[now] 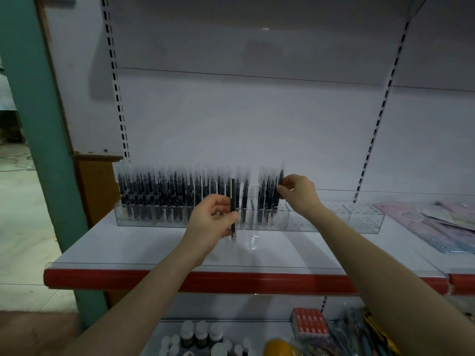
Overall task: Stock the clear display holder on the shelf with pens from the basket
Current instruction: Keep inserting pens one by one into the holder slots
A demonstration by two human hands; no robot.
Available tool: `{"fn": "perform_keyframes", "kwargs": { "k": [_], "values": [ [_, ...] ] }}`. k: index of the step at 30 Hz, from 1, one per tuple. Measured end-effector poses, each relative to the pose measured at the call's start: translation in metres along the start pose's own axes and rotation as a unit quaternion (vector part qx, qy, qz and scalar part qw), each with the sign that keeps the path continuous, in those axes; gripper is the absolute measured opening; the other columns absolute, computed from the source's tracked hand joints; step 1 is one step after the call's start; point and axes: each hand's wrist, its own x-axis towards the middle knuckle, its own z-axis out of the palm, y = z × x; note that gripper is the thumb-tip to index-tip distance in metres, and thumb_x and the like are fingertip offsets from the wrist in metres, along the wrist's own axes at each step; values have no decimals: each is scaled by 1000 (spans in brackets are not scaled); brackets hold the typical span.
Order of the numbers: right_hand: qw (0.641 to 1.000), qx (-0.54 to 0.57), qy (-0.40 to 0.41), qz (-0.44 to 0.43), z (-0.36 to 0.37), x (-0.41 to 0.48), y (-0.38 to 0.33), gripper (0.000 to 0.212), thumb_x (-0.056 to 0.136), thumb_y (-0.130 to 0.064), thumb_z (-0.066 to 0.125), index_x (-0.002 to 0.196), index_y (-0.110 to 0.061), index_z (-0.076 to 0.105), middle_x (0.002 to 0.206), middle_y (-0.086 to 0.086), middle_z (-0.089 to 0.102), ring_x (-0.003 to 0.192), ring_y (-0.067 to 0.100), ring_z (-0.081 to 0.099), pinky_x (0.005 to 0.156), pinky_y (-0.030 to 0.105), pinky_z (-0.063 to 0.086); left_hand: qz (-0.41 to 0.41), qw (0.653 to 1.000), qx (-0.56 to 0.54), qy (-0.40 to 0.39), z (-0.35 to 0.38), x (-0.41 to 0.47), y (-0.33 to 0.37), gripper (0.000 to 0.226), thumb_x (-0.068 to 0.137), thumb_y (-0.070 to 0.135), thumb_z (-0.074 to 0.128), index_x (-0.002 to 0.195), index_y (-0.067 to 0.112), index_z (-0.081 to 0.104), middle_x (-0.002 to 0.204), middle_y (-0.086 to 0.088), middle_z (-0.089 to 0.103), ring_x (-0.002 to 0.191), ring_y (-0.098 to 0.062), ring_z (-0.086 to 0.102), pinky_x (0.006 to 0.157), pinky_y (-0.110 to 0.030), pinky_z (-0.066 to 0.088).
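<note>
Nearest, on the lower shelf, stand small dark bottles with white caps (200, 335). To their right are a yellow rounded object (281, 348), a red box (311, 323) and a pile of long packets (357, 332).

Above them both forearms reach over the white shelf with a red front edge (128, 250).

The left hand (210, 222) is just in front of the holder's middle. Its grip is clamped on a dark slim pen (233, 201), pinched between thumb and fingers. This pen is upright, its lower tip hanging over the shelf surface in front of the holder's front wall.

Behind it the long clear plastic display holder (334, 222) lies across the shelf. A dense row of dark capped pens (167, 194) stands upright in its left stretch, and a smaller cluster stands right of the middle.

The right hand (299, 194) is at the right edge of that cluster. Its grip is closed on the upper part of a second dark pen (280, 178), held upright against its neighbours. Whether that pen's lower end sits in the holder cannot be told.

Flat pastel packets (431, 227) lie at the shelf's right end, apart from the holder.

Farthest back are the pale back panel (244, 111) with its slotted uprights (117, 86), and a green pillar (38, 124) at the left.
</note>
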Motion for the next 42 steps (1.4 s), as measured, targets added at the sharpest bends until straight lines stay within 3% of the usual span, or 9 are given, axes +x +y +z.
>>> {"fn": "perform_keyframes", "kwargs": {
  "k": [6,11,14,16,22,30,34,37,42],
  "values": [
    [997,-54,-34,43,11,1,8,28,89,-14,56,96,13,61,77,21,55,74,22,47,66,31,39,-8,1000,6,-4,-3,1,0,29,84,8,65,101,28,51,98,-6,61,84,-17,63,68,-30,59],
    [999,2,26,42,8,-9,5,41,90,-25,60,122,0,54,109,10,62,104,24,57,81,26,41,-12,1000,-9,-6,-2,0,2,71,82,4,67,133,40,32,92,-13,59,82,-23,64,65,-29,59],
    [991,107,83,0,3,-35,-6,25,92,-25,57,105,-5,63,94,3,65,90,17,61,69,15,41,-5,1000,-21,15,0,3,2,91,81,1,67,144,42,16,86,-14,56,79,-24,63,66,-31,59],
    [991,132,-4,-27,1,-54,-15,21,92,-29,56,96,-11,65,85,-1,66,79,11,60,64,10,43,-1,999,-30,20,3,5,4,93,81,1,67,145,42,14,89,-21,58,82,-31,65,69,-35,59],
    [949,212,-235,-17,0,-85,-17,12,83,-23,68,94,-18,62,79,-2,67,76,5,64,73,20,51,23,997,-61,51,17,3,13,73,83,0,65,137,33,30,86,-24,62,75,-26,66,65,-31,59],
    [883,439,-107,128,-28,-75,-4,1,85,-8,63,84,-8,64,74,4,65,61,9,63,55,18,52,0,991,-89,101,17,-4,12,14,89,5,59,90,16,51,82,-9,66,68,-15,69,64,-25,58],
    [817,552,-61,153,-35,-63,-8,9,88,-13,61,87,-4,61,83,8,68,70,16,68,61,21,57,40,997,59,31,21,-18,-3,7,85,12,64,82,14,59,81,-5,67,76,-16,65,65,-17,52],
    [866,484,40,121,-39,-53,-17,12,89,-16,60,91,-5,57,87,10,66,73,18,64,67,23,58,71,953,284,-83,17,-29,-16,28,83,38,67,102,18,65,103,5,66,95,-10,60,81,-12,45],
    [941,302,146,31,-37,-29,-27,7,89,-18,61,90,-12,57,76,1,62,74,22,63,77,36,57,44,839,507,-194,6,-34,-29,88,55,85,28,116,31,61,122,12,57,113,-9,50,101,-35,37]
  ]
}}
